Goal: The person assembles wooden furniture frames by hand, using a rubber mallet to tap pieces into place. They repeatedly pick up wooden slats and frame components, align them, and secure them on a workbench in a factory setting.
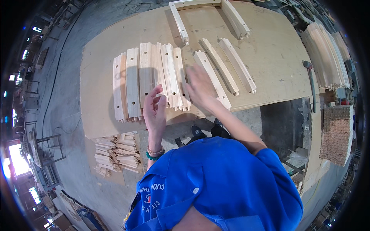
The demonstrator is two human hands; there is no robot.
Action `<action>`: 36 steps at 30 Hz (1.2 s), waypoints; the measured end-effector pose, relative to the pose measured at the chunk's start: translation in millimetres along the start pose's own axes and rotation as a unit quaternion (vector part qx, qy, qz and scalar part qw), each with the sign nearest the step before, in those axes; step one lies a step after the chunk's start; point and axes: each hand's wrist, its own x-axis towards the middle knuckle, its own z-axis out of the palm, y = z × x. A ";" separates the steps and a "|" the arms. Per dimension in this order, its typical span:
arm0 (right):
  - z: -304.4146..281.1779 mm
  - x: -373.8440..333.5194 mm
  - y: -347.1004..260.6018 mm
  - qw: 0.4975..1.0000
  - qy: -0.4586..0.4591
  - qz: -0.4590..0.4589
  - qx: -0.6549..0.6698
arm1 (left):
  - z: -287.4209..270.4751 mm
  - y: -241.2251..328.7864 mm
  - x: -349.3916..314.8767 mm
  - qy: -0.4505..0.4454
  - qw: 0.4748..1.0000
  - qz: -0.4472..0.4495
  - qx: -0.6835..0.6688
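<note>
Several pale wooden slats (pixel 145 73) lie side by side in a row on the cardboard-topped table (pixel 104 42). They have round holes near their ends and small dowel-like tips. My left hand (pixel 155 109) hovers at the row's near edge, fingers loosely curled and thumb apart, with nothing visible in it. Blurred by motion, my right hand (pixel 200 86) is at the row's right end, fingers stretched out; whether it touches the wood is unclear. Just beyond it lies a separate holed slat (pixel 212 79), followed by a narrower wooden strip (pixel 220 65) and another holed slat (pixel 237 65).
At the table's far side stands a joined wooden frame (pixel 178 23). A mallet (pixel 309 71) lies along the right edge, near a stack of curved wooden pieces (pixel 323 57). Bundled wood (pixel 334 133) stands lower right. Short wooden parts (pixel 117 152) are piled at lower left.
</note>
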 end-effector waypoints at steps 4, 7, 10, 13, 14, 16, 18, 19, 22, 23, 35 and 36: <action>-28.1 -51.1 32.5 0.966 -0.059 0.180 -0.175 | 15.5 0.7 3.6 -0.020 0.974 0.111 0.197; -35.0 -57.5 44.9 0.969 -0.100 0.220 -0.051 | 27.9 5.5 5.9 -0.070 0.973 0.113 0.189; -45.7 -55.2 49.2 0.786 -0.082 0.282 0.544 | 45.2 10.9 5.2 -0.119 0.990 0.012 0.081; -64.5 -59.1 37.1 0.515 -0.129 0.221 0.818 | 58.9 9.1 8.8 -0.204 0.966 -0.112 -0.113; -62.7 -61.3 35.1 0.483 -0.142 0.181 0.845 | 62.8 9.3 11.4 -0.232 0.945 -0.150 -0.177; -65.2 -66.2 28.8 0.411 -0.168 0.203 0.873 | 69.0 10.0 18.2 -0.272 0.911 -0.167 -0.260; -64.5 -65.8 27.9 0.455 -0.176 0.254 0.835 | 73.4 10.4 24.9 -0.284 0.890 -0.179 -0.308; -63.9 -63.9 31.1 0.533 -0.166 0.292 0.777 | 75.0 13.3 27.7 -0.274 0.898 -0.173 -0.300; -75.6 -57.9 46.8 0.861 -0.142 0.199 0.445 | 77.5 18.7 35.4 -0.237 0.931 -0.131 -0.243; -84.3 -47.5 38.1 0.955 -0.062 0.119 0.264 | 73.3 19.8 39.3 -0.245 0.935 -0.147 -0.209; -117.3 0.0 -14.1 0.978 -0.137 0.015 0.156 | -10.9 6.2 37.4 -0.290 0.840 -0.191 -0.417; -104.4 4.9 -11.4 0.984 -0.128 0.026 0.120 | -19.3 6.7 32.7 -0.239 0.869 -0.183 -0.393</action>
